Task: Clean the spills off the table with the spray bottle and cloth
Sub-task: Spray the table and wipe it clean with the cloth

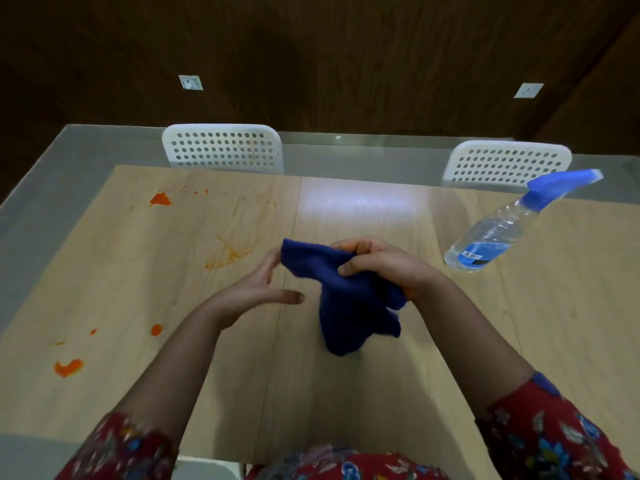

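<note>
My right hand (pixel 377 265) grips a dark blue cloth (pixel 349 306) above the middle of the light wooden table (pixel 346 393); the cloth hangs down bunched from my fist. My left hand (pixel 263 289) is open beside the cloth's left edge, its fingertips at or near the fabric. A clear spray bottle (pixel 502 230) with a blue trigger head stands at the right, apart from both hands. Orange spills mark the table's left half: a blob at the far left (pixel 160 199), a smeared patch (pixel 227 256) near my left hand, and blobs near the left front (pixel 69 367).
Two white perforated chairs (pixel 223 148) (pixel 505 162) stand at the table's far edge. Grey floor and a dark wood-panelled wall lie behind them. A small orange drop (pixel 156 329) lies left of my left forearm.
</note>
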